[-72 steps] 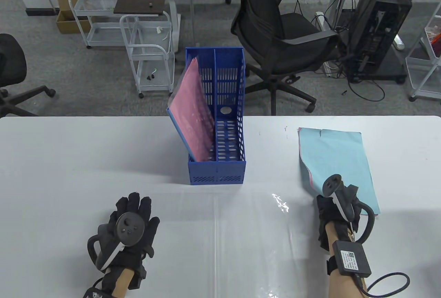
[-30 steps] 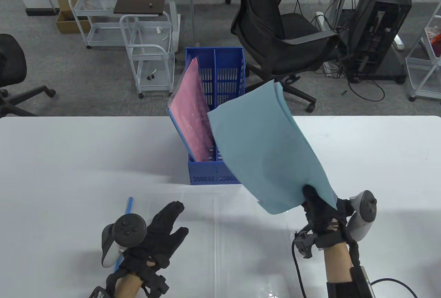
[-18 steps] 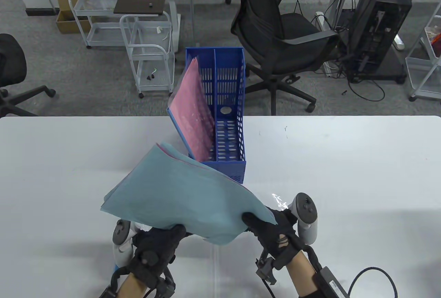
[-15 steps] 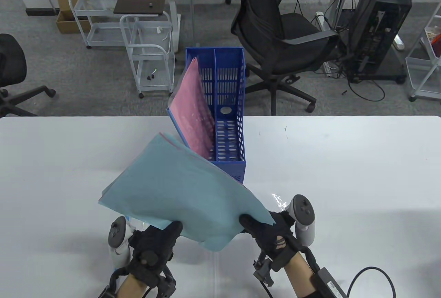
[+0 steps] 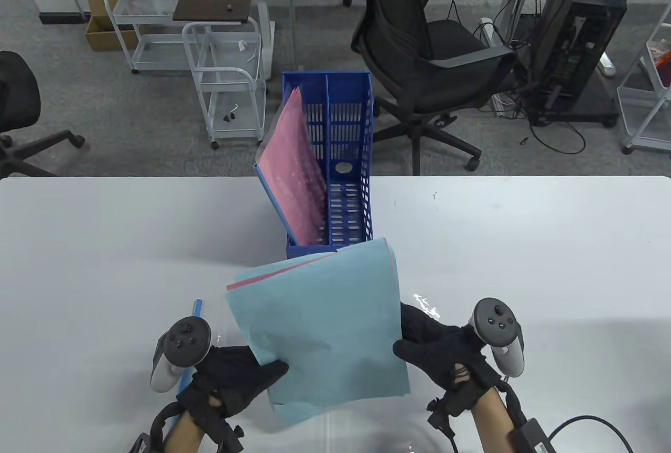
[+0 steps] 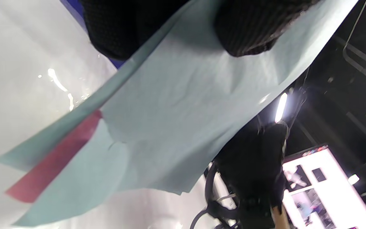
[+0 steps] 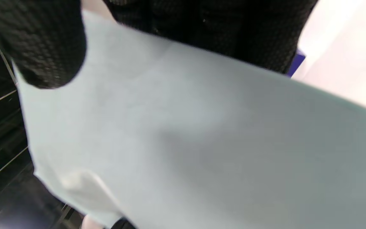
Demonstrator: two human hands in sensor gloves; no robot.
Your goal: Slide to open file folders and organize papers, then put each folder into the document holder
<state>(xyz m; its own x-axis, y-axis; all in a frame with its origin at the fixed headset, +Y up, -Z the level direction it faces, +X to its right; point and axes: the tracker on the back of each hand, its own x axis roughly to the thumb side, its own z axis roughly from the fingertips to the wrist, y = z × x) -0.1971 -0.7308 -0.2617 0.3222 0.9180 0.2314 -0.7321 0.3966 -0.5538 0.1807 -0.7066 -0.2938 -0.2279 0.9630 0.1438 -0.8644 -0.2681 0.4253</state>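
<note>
A stack of light blue papers (image 5: 325, 322), with a pink sheet's edge (image 5: 272, 276) showing at its far side, hangs above the table just in front of the blue document holder (image 5: 348, 196). My left hand (image 5: 262, 369) pinches its near left corner, thumb on top. My right hand (image 5: 411, 340) grips its right edge. In the left wrist view the papers (image 6: 176, 108) fan out under my thumb (image 6: 253, 28), and the pink sheet (image 6: 52, 165) sticks out. The right wrist view is filled by the papers (image 7: 202, 143) and my thumb (image 7: 43, 44). A pink folder (image 5: 291, 175) leans in the holder's left compartment.
A thin blue slide bar (image 5: 196, 311) lies on the white table (image 5: 550, 243) under my left hand. Glare (image 5: 427, 306) marks a clear sheet on the table near my right hand. The holder's right compartment (image 5: 346, 212) holds nothing. An office chair (image 5: 419, 54) and carts stand beyond the table.
The paper stack has swung from pointing far left to lying squarer, shifted right and toward me. My right hand moved right along its edge. My left hand keeps the near corner.
</note>
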